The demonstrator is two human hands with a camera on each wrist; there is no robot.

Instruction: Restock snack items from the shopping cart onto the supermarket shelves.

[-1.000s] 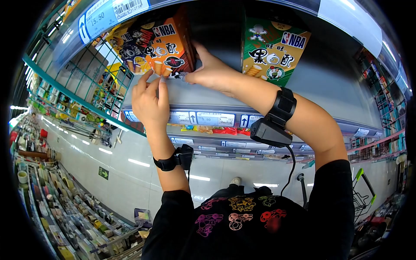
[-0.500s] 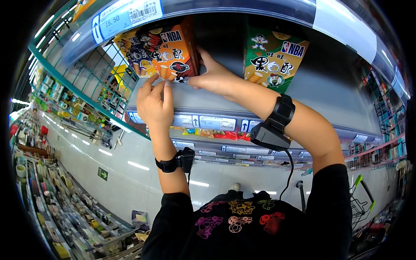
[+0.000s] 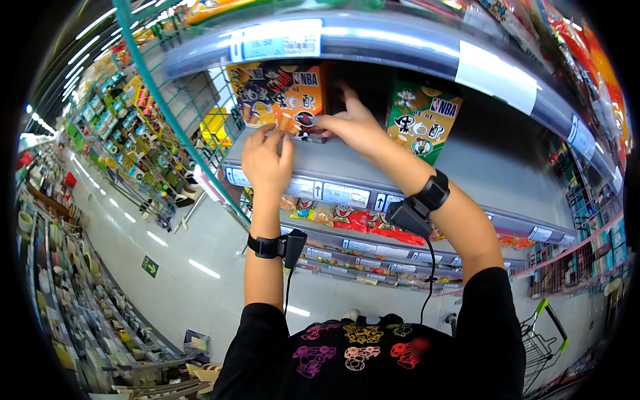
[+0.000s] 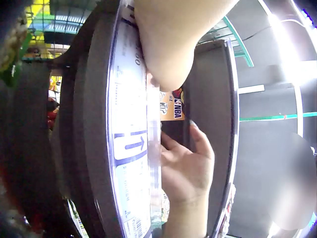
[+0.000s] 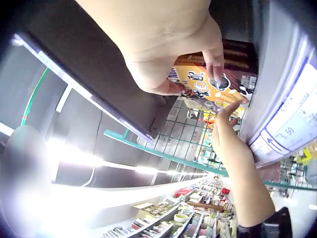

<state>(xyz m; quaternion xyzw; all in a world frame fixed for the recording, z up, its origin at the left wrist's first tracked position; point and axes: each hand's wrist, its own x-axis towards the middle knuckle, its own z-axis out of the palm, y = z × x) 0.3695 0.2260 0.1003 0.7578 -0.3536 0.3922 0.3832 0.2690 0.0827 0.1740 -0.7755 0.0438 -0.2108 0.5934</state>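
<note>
An orange NBA snack box [image 3: 310, 100], with a yellow and purple panel to its left, stands upright on the shelf. My left hand [image 3: 268, 163] is at its lower front, fingers fairly straight and fingertips right at the bottom edge. At the box's right front corner is my right hand [image 3: 360, 130]; its thumb lies by the front face while the fingers reach back along the right side, a dark gap showing between. The right wrist view has the thumb overlapping the printed front [image 5: 198, 77]. To the right stands a green and gold NBA box [image 3: 427, 120].
A teal wire rack [image 3: 157, 100] borders the shelf on the left. The upper shelf edge [image 3: 393, 40] with price tags hangs over the boxes. Red snack bags [image 3: 373, 223] sit on the shelf below. A shopping cart [image 3: 543, 340] stands behind at the right.
The head view has tilted up, so boxes and hands appear lower and further right. My right fingers stand a little further from the orange box's side. Both boxes keep their places on the shelf.
</note>
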